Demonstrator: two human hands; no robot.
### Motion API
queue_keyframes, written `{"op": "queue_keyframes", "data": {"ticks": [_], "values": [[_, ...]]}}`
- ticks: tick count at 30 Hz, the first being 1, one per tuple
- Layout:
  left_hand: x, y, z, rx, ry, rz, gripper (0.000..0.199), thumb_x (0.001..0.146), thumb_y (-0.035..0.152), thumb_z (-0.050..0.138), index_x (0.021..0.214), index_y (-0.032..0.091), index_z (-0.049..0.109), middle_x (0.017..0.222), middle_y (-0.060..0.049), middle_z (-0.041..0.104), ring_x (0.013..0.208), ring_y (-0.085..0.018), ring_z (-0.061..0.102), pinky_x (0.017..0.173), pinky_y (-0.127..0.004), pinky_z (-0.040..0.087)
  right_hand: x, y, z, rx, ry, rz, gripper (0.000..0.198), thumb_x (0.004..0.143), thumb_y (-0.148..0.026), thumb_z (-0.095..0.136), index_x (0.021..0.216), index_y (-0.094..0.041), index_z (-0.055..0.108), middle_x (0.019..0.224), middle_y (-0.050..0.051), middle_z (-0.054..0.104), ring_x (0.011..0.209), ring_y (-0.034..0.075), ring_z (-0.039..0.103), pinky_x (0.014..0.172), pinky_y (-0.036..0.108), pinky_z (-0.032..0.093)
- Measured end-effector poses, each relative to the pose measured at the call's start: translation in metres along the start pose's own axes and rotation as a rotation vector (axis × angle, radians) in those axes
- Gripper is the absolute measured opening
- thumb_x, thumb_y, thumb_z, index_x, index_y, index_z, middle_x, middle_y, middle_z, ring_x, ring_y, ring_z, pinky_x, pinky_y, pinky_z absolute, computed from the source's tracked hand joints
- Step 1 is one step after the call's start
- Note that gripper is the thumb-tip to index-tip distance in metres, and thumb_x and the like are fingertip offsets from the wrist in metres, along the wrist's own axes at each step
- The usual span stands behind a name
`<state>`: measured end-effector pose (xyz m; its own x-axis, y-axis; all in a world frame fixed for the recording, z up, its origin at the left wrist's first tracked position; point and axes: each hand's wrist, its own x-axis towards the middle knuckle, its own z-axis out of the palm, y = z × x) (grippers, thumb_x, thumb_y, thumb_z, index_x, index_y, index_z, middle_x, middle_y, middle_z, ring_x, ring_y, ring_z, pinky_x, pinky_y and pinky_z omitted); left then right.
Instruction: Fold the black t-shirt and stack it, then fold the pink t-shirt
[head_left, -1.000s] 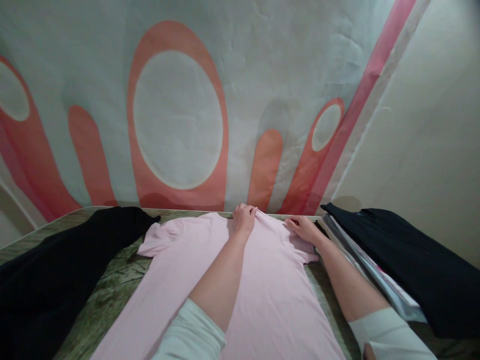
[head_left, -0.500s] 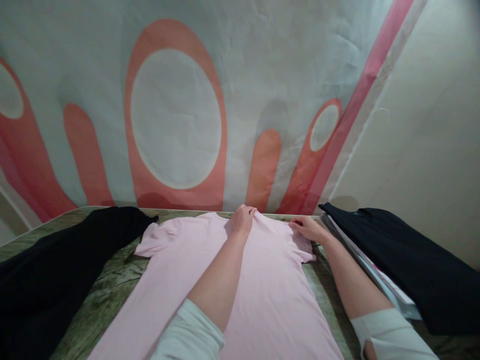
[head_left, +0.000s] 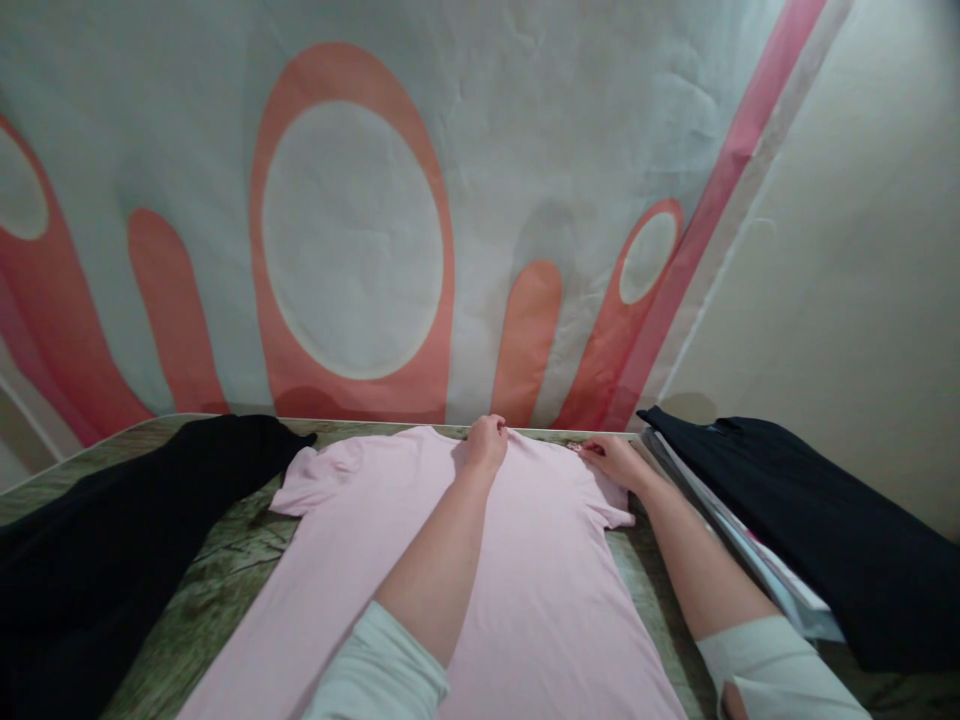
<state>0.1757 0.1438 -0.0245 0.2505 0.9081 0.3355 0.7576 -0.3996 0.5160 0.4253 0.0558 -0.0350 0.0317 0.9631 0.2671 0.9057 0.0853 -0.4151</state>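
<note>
A pink short-sleeved T-shirt [head_left: 547,580] lies spread on the wood-patterned table, its neckline at the far edge. My left hand [head_left: 487,440] is closed on the shirt's neckline, near the middle of the collar. At the right shoulder seam, next to the right sleeve, my right hand [head_left: 611,458] pinches the fabric between thumb and fingers. The lower part of the shirt runs out of view at the bottom.
A black garment [head_left: 142,530] lies on the left side of the table [head_left: 217,590]. To the right, a dark folded garment [head_left: 795,520] rests on a stack of light-coloured items [head_left: 757,560]. A printed backdrop [head_left: 480,150] stands directly behind the far edge.
My left hand has lowered slightly at the neckline, and the bit of collar it held raised now lies lower. The right hand has shifted a little to the right at the shoulder.
</note>
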Motion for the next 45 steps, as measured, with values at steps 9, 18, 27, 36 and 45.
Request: {"op": "queue_keyframes", "data": {"ticks": [9, 18, 27, 36, 45], "values": [[-0.002, 0.021, -0.005, 0.096, -0.159, 0.041, 0.018, 0.073, 0.011, 0.055, 0.086, 0.017, 0.065, 0.095, -0.011, 0.064, 0.094, -0.022, 0.059, 0.083, -0.029, 0.043, -0.002, 0.0, -0.001, -0.063, 0.01, 0.072, 0.02, 0.079, -0.032, 0.054, 0.082, -0.017, 0.067, 0.078, 0.005, 0.068, 0.07, 0.018, 0.058, 0.06, 0.025, 0.038], [-0.015, 0.029, 0.001, 0.126, -0.179, 0.096, 0.017, 0.077, 0.025, 0.057, 0.088, 0.015, 0.065, 0.103, -0.013, 0.059, 0.098, -0.023, 0.057, 0.087, -0.031, 0.042, 0.01, -0.053, -0.01, -0.227, 0.039, -0.065, 0.02, 0.082, -0.025, 0.051, 0.086, -0.018, 0.069, 0.089, 0.008, 0.063, 0.08, 0.016, 0.056, 0.07, 0.023, 0.038], [-0.021, 0.023, 0.001, 0.11, -0.093, 0.113, 0.019, 0.082, 0.035, 0.055, 0.09, 0.019, 0.062, 0.102, -0.008, 0.056, 0.095, -0.02, 0.056, 0.082, -0.027, 0.043, 0.005, -0.073, 0.018, -0.389, 0.063, -0.046, 0.027, 0.087, -0.03, 0.047, 0.088, -0.019, 0.071, 0.089, 0.011, 0.065, 0.086, 0.021, 0.056, 0.075, 0.028, 0.036], [-0.024, 0.021, 0.007, 0.135, -0.069, 0.127, 0.02, 0.084, 0.036, 0.053, 0.093, 0.02, 0.061, 0.102, -0.006, 0.054, 0.092, -0.018, 0.056, 0.081, -0.027, 0.044, 0.005, -0.078, 0.018, -0.441, 0.103, 0.116, 0.027, 0.086, -0.028, 0.043, 0.087, -0.018, 0.068, 0.093, 0.008, 0.065, 0.087, 0.019, 0.057, 0.072, 0.026, 0.035], [-0.028, 0.028, 0.007, 0.211, -0.052, 0.176, 0.024, 0.089, 0.029, 0.044, 0.094, 0.016, 0.062, 0.102, -0.009, 0.055, 0.102, -0.021, 0.051, 0.093, -0.031, 0.04, 0.006, -0.079, 0.024, -0.502, 0.127, 0.164, 0.028, 0.085, -0.026, 0.041, 0.084, -0.016, 0.067, 0.092, 0.01, 0.065, 0.087, 0.021, 0.058, 0.072, 0.028, 0.036]]}}
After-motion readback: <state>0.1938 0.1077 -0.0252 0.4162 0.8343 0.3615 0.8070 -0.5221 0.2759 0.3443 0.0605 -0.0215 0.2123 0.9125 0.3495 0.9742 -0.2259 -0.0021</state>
